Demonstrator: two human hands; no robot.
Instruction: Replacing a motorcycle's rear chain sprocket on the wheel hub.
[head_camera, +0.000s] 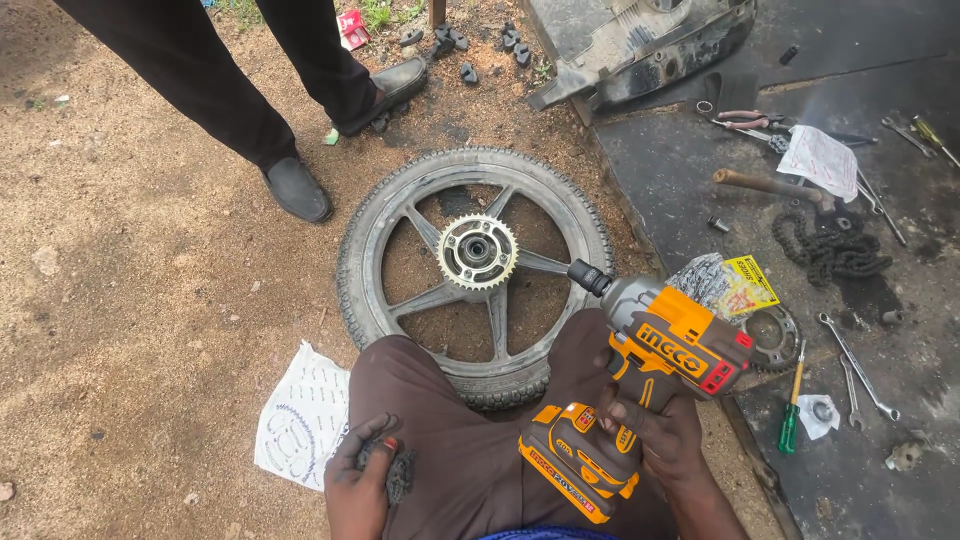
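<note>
Your right hand (655, 425) is low and close to your body, just over your right leg. Its fingers are wrapped tight around the handle of an orange and grey power tool (645, 370). The tool tips up and away from you. Its black tip is just over the near right side of the wheel (475, 270).

Your left hand (365, 475) rests on your left knee. Its fingers are curled shut around a small dark greasy part (398, 472); you cannot tell what it is.

The wheel lies flat on the dirt in front of your knees, with a silver toothed ring (478, 251) in its middle. A white paper (300, 415) lies on the dirt beside your left knee. Another person's black shoe (295, 188) stands past the wheel.
</note>
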